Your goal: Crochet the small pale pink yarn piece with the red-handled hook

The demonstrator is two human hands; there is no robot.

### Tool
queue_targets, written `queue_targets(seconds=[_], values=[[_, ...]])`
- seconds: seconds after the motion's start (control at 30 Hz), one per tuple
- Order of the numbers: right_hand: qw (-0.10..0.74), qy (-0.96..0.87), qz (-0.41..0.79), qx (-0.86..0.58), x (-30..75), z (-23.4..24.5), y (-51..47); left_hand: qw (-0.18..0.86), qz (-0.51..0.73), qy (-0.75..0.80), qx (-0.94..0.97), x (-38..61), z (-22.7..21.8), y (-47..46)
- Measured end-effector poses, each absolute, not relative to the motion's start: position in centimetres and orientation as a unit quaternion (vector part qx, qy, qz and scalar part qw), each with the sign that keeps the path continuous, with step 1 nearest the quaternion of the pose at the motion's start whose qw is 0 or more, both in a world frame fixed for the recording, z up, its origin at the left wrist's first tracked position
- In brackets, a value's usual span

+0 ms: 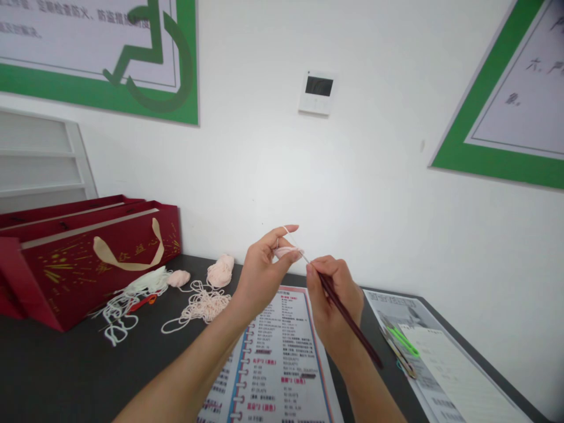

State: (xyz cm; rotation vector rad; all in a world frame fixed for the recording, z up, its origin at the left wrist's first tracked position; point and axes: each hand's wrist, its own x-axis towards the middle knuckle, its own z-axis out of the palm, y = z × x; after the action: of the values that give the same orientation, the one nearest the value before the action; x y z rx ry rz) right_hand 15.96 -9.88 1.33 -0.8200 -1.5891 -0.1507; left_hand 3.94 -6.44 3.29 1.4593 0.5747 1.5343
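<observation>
Dark tabletop (83, 379) against a white wall (374, 176): above the booklet (304, 341), the left grip (262, 270) pinches a small pink piece (284, 252), a strand (291, 237) over its raised finger; the right grip (344, 292) is closed round the hook (352, 322), tip at the piece. Work looks (my judgement) little advanced, much yarn (206, 303) lying loose left of the booklet.

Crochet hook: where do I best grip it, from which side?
Probably the front of its thick dark handle, from the right, pinched as the right hand does: the handle slants back rightward, leaving the thin shaft free to reach the pink piece in the left hand.
</observation>
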Motion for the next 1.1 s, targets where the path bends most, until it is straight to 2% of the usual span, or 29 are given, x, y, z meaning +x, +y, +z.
queue_targets(seconds=[0.13,0.23,0.33,0.4,0.47,0.63,0.9,1.1], values=[[0.616,-0.713,-0.108,-0.316,16.6,1.0,-8.5,0.495,0.597,0.225,0.590,4.2,3.3,-6.4],[0.562,-0.776,-0.140,-0.251,18.1,1.0,-7.4,0.587,0.553,0.204,0.555,4.0,3.6,-6.2],[0.524,-0.792,-0.226,-0.220,18.8,0.7,-6.6,0.656,0.511,0.188,0.523,3.7,3.9,-6.1],[0.514,-0.775,-0.281,-0.237,18.5,0.4,-6.4,0.656,0.520,0.191,0.512,3.7,3.9,-6.1],[0.515,-0.756,-0.300,-0.270,17.7,0.2,-6.7,0.614,0.555,0.206,0.522,3.7,3.8,-5.9],[0.507,-0.778,-0.209,-0.307,16.2,1.3,-9.1,0.478,0.607,0.230,0.592,3.1,3.6,-5.4],[0.596,-0.708,0.024,-0.378,17.4,2.8,-10.9,0.450,0.582,0.208,0.645,2.6,3.8,-5.8],[0.543,-0.777,-0.014,-0.318,18.4,3.2,-11.1,0.451,0.572,0.223,0.648,2.2,4.0,-5.6]])
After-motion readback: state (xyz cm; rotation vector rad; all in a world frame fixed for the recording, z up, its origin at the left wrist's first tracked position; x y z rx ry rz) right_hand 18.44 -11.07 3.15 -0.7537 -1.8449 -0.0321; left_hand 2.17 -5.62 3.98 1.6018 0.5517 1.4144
